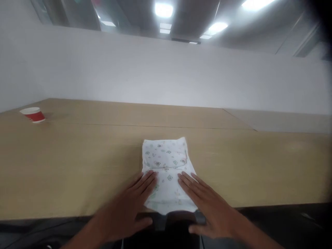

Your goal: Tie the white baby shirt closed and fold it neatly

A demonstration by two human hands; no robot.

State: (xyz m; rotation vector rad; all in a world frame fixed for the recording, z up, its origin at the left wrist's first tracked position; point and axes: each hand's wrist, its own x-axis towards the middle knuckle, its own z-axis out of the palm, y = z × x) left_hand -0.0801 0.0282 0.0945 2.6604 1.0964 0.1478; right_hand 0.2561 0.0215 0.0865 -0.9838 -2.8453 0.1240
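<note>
A white folded cloth [167, 183] with small printed figures lies on the table near its front edge. Its far part is folded over, with a crease running across the middle, and its near end reaches the table edge. My left hand [135, 200] lies flat on the cloth's left side, fingers stretched out and thumb apart below the edge. On the right side, my right hand [207, 200] rests the same way, fingers extended over the cloth. Neither hand grips anything. Parts of the cloth's side edges are hidden under my fingers.
A red and white paper cup [33, 114] stands at the far left of the light wooden table [85, 155]. A thin seam crosses the table behind the cloth. Beyond it rises a white wall [155, 72] with glass above, showing bright ceiling lights.
</note>
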